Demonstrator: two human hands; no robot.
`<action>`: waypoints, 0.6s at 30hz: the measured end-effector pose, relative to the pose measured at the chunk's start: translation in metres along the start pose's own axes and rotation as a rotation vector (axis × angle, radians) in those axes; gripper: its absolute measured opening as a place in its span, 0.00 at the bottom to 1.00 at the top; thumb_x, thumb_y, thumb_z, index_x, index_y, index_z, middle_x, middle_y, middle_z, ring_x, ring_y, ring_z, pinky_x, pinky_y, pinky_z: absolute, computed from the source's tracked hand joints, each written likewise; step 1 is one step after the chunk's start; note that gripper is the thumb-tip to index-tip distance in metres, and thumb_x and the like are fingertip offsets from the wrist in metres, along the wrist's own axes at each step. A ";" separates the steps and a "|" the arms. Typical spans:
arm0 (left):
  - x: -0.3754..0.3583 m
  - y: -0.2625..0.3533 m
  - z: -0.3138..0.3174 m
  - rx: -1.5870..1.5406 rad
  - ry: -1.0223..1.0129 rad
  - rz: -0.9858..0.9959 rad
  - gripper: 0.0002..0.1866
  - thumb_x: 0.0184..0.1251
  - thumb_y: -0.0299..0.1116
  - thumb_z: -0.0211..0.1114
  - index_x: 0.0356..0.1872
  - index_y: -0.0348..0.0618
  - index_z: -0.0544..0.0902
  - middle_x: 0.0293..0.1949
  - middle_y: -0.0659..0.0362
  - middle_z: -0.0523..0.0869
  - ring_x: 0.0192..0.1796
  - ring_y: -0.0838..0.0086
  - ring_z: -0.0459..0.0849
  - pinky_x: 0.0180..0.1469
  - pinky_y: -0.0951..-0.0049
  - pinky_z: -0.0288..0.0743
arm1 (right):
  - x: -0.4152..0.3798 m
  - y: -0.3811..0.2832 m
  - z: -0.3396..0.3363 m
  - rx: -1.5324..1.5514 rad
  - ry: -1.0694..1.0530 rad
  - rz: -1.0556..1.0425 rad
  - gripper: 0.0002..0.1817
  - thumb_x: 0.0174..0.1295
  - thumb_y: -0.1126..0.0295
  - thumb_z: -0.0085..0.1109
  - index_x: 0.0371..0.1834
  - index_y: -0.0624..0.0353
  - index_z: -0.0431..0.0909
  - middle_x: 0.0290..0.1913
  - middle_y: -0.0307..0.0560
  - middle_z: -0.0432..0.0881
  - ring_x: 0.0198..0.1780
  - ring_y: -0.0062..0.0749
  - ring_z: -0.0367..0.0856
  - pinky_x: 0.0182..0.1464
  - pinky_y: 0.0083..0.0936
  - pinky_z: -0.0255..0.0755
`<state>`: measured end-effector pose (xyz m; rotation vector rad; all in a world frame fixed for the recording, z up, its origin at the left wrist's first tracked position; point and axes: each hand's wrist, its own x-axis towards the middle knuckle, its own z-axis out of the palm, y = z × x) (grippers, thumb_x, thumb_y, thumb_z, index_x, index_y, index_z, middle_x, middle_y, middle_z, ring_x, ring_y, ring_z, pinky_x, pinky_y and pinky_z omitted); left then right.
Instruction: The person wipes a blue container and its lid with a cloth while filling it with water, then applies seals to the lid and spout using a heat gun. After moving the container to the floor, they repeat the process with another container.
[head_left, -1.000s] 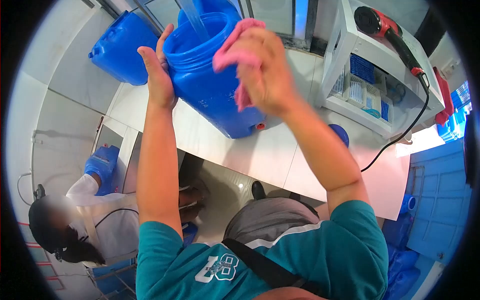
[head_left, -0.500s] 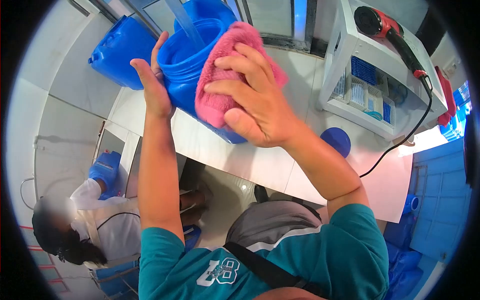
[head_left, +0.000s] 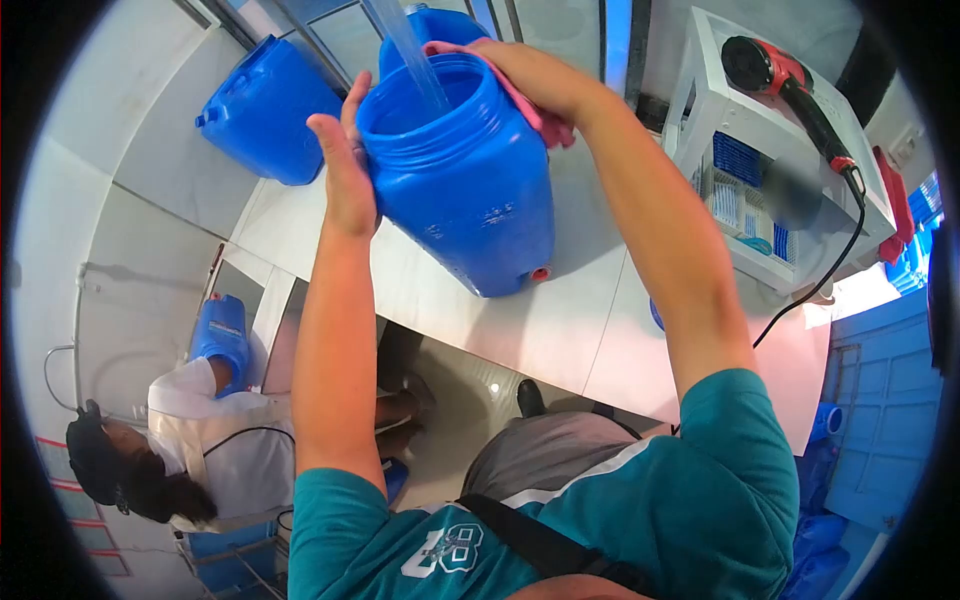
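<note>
A large blue container (head_left: 465,205) with an open threaded mouth stands on the white counter, a clear tube (head_left: 408,50) reaching into its mouth. Against the container's left side, just below the rim, rests my left hand (head_left: 348,165), fingers apart and pointing up. My right hand (head_left: 525,75) is at the far right side of the mouth, over a pink cloth (head_left: 540,118) that lies against the container; its fingers are mostly hidden behind the wrist and cloth.
More blue containers stand at the back left (head_left: 270,110) and behind the mouth. On a white shelf unit (head_left: 745,110) at the right lies a red and black heat gun (head_left: 785,85) with a cord. A seated person (head_left: 220,430) at lower left holds a blue container (head_left: 222,330).
My right hand and the pink cloth have moved from the container's near right side to its far right side. More of the container's front shows.
</note>
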<state>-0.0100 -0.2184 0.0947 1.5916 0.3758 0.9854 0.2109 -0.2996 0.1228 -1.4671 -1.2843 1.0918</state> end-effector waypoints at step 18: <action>0.078 0.041 -0.084 0.101 -0.538 -0.353 0.55 0.68 0.81 0.24 0.83 0.48 0.54 0.69 0.49 0.76 0.70 0.58 0.75 0.76 0.59 0.60 | -0.054 0.007 0.177 -1.881 0.553 -0.750 0.27 0.58 0.63 0.56 0.64 0.44 0.81 0.73 0.49 0.71 0.78 0.54 0.59 0.80 0.56 0.48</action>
